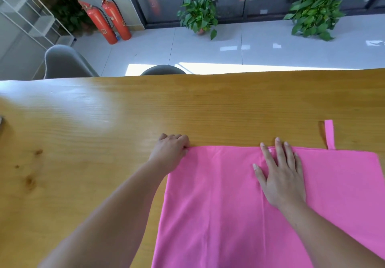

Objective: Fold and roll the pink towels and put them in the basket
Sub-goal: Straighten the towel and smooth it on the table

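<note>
Open wood of the table (104,122) runs from nine to twelve o'clock of the pink towel (218,194), passable for a hand. The loop (329,135) lies at one o'clock; a dark thing (1,125), perhaps metal, sits far at nine.

Smooth matt pink cloth towel (229,205), glossy grained wooden table (125,111)

Sunlit tiled floor (208,47), potted plants (198,11), red extinguishers (108,22)
</note>
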